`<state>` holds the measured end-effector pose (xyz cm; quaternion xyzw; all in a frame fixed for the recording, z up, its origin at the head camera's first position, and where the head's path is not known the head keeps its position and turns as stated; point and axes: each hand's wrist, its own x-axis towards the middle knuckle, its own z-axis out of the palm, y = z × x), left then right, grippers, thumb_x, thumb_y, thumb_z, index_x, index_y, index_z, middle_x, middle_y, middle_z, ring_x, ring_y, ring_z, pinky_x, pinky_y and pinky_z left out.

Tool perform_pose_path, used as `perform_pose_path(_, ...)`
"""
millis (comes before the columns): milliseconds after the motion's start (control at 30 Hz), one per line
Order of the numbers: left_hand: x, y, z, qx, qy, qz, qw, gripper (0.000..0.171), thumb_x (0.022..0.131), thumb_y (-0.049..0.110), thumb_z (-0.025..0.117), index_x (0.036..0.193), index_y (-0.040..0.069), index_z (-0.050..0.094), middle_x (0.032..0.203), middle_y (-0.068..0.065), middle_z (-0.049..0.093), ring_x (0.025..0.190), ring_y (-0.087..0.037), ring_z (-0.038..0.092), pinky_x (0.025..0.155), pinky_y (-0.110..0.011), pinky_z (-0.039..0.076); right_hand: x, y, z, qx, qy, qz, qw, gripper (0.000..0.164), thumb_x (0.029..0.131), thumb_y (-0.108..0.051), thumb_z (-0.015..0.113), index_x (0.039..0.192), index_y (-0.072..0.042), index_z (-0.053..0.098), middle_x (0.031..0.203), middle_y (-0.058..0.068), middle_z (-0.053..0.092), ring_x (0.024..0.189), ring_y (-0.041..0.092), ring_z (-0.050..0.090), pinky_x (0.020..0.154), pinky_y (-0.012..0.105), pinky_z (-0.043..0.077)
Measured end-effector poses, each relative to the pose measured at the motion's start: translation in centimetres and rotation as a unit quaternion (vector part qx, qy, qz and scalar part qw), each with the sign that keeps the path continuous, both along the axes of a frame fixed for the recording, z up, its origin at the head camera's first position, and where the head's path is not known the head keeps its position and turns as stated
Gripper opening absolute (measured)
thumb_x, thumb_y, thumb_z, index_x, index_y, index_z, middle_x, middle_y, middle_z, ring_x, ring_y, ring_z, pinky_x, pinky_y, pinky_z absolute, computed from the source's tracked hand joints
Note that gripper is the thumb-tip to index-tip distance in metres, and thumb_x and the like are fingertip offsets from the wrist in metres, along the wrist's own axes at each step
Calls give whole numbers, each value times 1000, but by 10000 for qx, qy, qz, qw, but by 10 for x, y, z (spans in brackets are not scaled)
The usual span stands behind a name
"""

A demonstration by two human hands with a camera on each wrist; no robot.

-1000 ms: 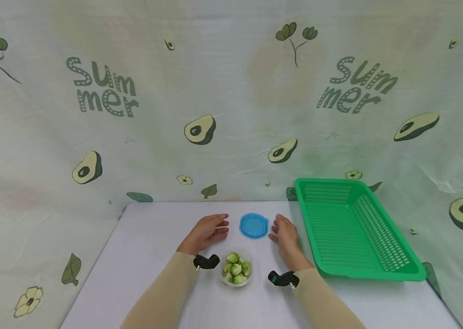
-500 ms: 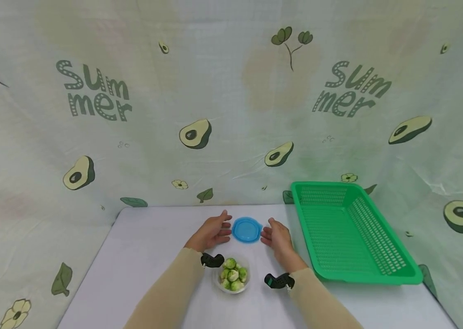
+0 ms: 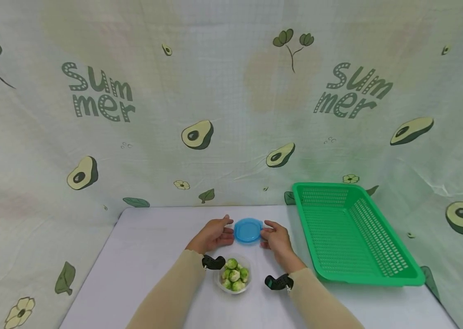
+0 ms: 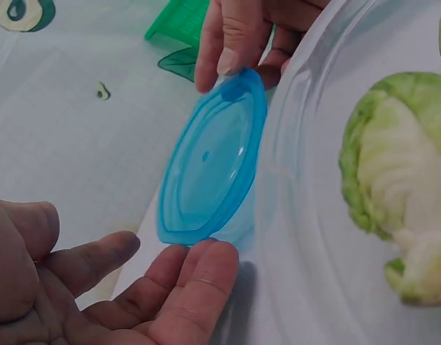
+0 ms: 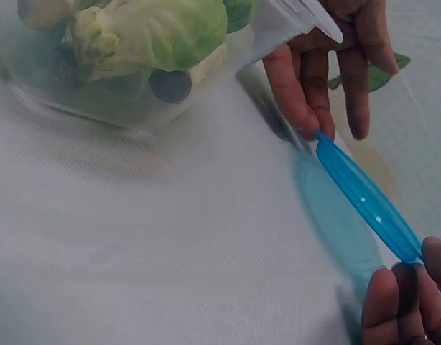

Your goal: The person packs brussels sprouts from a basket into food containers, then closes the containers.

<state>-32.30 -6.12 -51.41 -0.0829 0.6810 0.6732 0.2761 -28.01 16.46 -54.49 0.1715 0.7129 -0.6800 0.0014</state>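
Note:
A round blue plastic lid (image 3: 248,230) is raised off the white table between the two hands, its bluish shadow beneath it in the right wrist view. My right hand (image 3: 277,238) pinches its right edge between thumb and fingers. On the opposite edge, the extended fingers of my left hand (image 4: 170,295) touch the rim from below, thumb and index finger standing apart from it. Nearer to me, a clear round bowl (image 3: 233,292) holds several Brussels sprouts (image 3: 234,275); it has no cover on it.
A large green plastic basket (image 3: 363,246) stands on the right side of the white table (image 3: 149,246), just beyond my right hand. Behind the table hangs a printed cloth (image 3: 231,91) with avocados on it.
Both hands have closed in on the lid from either side. My right hand now pinches its edge and the left fingers have reached it; the lid has come up off the table.

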Motion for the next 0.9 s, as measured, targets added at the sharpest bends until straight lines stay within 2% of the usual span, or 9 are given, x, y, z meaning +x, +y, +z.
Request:
perform_pose_path(167,3,-3,4,56,53,6,10000,52,114,40,46,153,6,53,121,-17,62,97,-22,69,96,-40,64,2,0,4,105,-113,183,9997,55,97,4,67,151,-4,56,112,17,67,77,17,66,62,29,61)
perform_pose_path(367,8,-7,14,11,302,-324,9990,45,115,27,46,157,10,51,107,-12,58,84,-16,64,91,-38,65,6,3,11,65,-57,750,9971,67,94,7,69,157,-7,49,114,19,64,80,20,65,63,30,59)
perform_pose_path(500,13,-10,21,-104,462,-411,9980,44,112,16,52,156,12,54,104,-13,63,78,-14,67,82,-33,67,10,3,19,100,14,995,9950,60,94,6,70,152,-3,55,106,15,63,81,19,67,65,33,61)
perform_pose_path(633,19,-14,28,-75,624,-381,9973,46,107,8,59,153,13,57,98,-13,68,75,-14,70,80,-34,67,15,2,28,118,56,1024,9947,50,96,4,69,146,-3,61,100,11,64,84,21,69,67,35,63)
perform_pose_path(900,35,-21,41,-91,908,-413,9950,46,103,5,64,148,11,61,91,-11,66,73,-14,69,74,-30,66,25,2,46,-84,186,984,9949,42,97,4,68,139,0,65,99,13,65,79,20,68,71,32,66)
